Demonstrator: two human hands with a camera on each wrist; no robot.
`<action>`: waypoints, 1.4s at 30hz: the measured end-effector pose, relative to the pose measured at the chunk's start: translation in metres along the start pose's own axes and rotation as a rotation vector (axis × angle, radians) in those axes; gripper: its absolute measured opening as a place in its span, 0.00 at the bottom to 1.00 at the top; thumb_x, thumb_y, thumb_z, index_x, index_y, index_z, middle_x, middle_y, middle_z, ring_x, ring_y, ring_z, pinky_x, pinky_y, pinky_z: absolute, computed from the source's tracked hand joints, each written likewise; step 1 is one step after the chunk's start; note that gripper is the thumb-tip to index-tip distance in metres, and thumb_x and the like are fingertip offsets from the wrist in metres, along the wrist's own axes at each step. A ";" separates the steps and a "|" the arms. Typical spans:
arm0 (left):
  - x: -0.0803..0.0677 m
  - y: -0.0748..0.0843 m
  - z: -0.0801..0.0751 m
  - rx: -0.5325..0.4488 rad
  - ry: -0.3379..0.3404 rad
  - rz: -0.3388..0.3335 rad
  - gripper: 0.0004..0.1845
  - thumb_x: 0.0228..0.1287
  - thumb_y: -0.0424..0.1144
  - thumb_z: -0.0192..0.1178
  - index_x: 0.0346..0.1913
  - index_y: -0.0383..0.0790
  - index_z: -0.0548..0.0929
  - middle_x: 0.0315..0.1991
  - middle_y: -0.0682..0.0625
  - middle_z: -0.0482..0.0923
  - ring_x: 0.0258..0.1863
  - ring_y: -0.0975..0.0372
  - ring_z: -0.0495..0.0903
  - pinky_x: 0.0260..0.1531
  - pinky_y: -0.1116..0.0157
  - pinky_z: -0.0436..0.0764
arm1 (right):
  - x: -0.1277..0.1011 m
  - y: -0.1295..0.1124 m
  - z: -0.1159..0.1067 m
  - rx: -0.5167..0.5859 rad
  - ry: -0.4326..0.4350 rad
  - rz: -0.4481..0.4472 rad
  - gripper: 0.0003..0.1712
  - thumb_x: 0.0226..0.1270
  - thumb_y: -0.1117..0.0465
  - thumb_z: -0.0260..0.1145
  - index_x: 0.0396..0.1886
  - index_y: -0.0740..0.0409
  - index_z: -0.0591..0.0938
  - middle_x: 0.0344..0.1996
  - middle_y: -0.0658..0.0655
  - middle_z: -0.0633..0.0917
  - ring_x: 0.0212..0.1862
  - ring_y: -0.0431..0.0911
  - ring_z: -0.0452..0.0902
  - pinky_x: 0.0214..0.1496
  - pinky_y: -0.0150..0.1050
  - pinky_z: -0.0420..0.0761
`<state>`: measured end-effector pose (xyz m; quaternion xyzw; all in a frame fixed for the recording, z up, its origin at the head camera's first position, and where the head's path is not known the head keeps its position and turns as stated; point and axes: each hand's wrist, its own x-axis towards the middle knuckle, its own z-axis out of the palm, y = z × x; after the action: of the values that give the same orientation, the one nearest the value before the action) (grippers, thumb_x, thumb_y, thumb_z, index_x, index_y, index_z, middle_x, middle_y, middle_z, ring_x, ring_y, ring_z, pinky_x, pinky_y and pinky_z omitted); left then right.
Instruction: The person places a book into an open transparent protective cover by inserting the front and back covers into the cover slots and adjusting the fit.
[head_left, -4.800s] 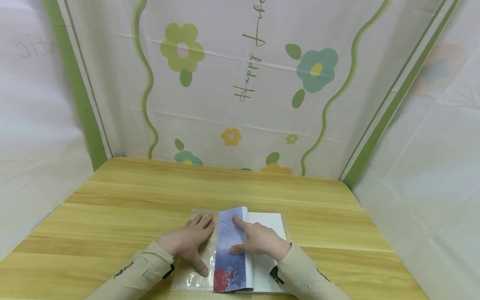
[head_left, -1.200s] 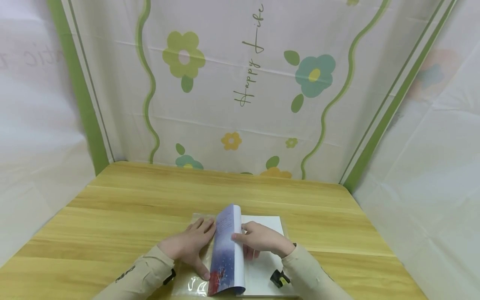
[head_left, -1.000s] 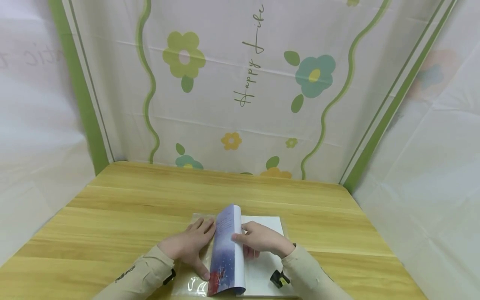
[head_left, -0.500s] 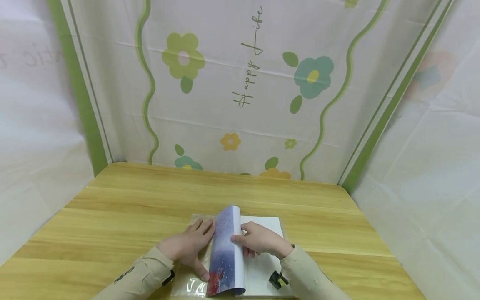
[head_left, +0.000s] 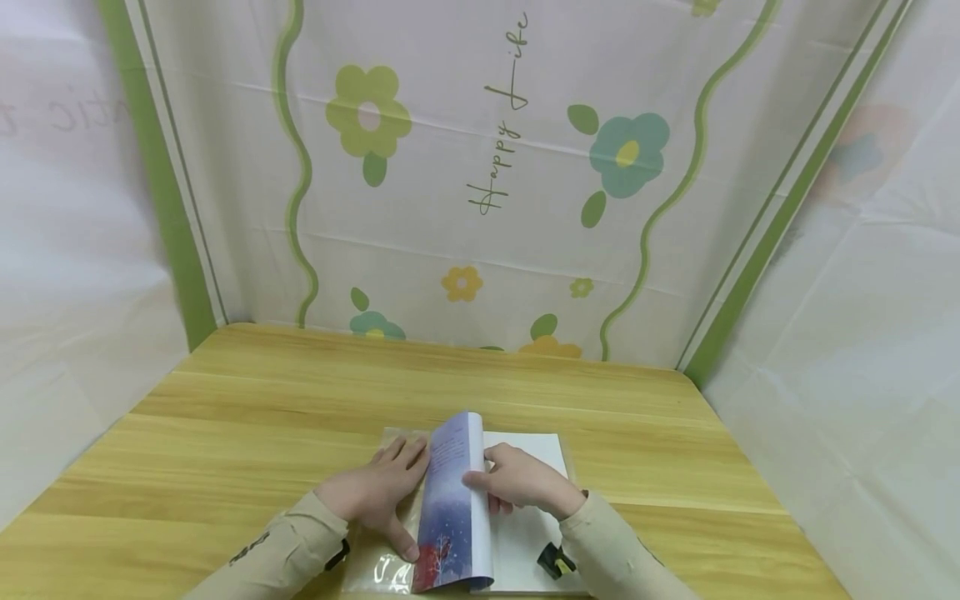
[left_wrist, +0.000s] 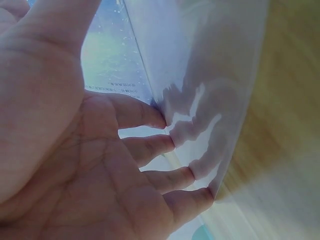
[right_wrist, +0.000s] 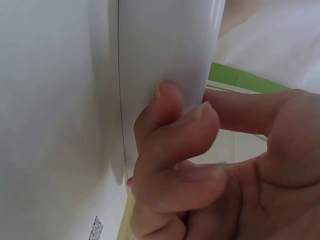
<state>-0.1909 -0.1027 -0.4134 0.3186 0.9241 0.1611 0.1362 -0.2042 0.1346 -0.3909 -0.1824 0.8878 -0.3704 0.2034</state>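
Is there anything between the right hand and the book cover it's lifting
Nothing visible. The right hand already pinches the raised book cover at its free edge, while the left hand lies flat on the clear plastic sleeve beside it.

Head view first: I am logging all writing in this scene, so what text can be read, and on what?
"Happy Life", in green script on the flowered backdrop.
Small print on the book cover: too small to read.
Faint lettering on the left side sheet: too blurred to read.

"Happy life" in green script on flowered backdrop cloth (head_left: 498, 117); small print on book cover (head_left: 450, 492) unreadable.
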 end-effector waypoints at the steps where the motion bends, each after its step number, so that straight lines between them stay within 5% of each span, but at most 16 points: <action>1: 0.000 0.000 0.000 0.000 0.000 -0.001 0.72 0.31 0.65 0.77 0.73 0.23 0.52 0.75 0.31 0.42 0.72 0.35 0.40 0.68 0.40 0.47 | 0.000 0.000 0.000 -0.001 0.004 0.001 0.11 0.69 0.56 0.64 0.40 0.60 0.83 0.12 0.55 0.78 0.13 0.41 0.67 0.14 0.32 0.63; 21: 0.002 -0.001 0.001 0.013 -0.004 0.000 0.73 0.31 0.65 0.77 0.74 0.24 0.53 0.75 0.31 0.42 0.72 0.34 0.41 0.68 0.41 0.49 | 0.001 0.001 0.007 -0.189 0.074 0.013 0.15 0.65 0.59 0.67 0.20 0.58 0.78 0.10 0.54 0.78 0.13 0.40 0.68 0.16 0.33 0.68; 30: 0.002 0.001 -0.001 -0.003 -0.014 -0.016 0.72 0.31 0.64 0.78 0.74 0.24 0.52 0.75 0.31 0.42 0.72 0.35 0.40 0.69 0.41 0.47 | -0.001 -0.001 0.008 -0.191 0.078 0.004 0.13 0.67 0.58 0.65 0.25 0.59 0.76 0.11 0.52 0.76 0.15 0.41 0.67 0.18 0.33 0.67; 37: 0.002 -0.002 -0.001 0.008 0.000 0.004 0.72 0.31 0.65 0.78 0.73 0.22 0.53 0.75 0.31 0.43 0.72 0.34 0.41 0.68 0.40 0.48 | -0.004 -0.007 0.010 -0.115 0.030 -0.014 0.16 0.75 0.54 0.57 0.28 0.58 0.75 0.08 0.51 0.73 0.14 0.40 0.61 0.19 0.33 0.61; 42: 0.002 -0.003 0.000 0.008 -0.002 0.009 0.72 0.31 0.65 0.77 0.73 0.22 0.54 0.75 0.30 0.43 0.72 0.34 0.41 0.68 0.40 0.48 | -0.005 -0.006 0.008 -0.013 -0.022 0.003 0.12 0.74 0.55 0.57 0.40 0.61 0.77 0.11 0.53 0.75 0.12 0.39 0.63 0.14 0.32 0.63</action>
<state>-0.1940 -0.1033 -0.4146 0.3233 0.9232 0.1578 0.1349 -0.1949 0.1283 -0.3903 -0.1865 0.8881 -0.3624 0.2123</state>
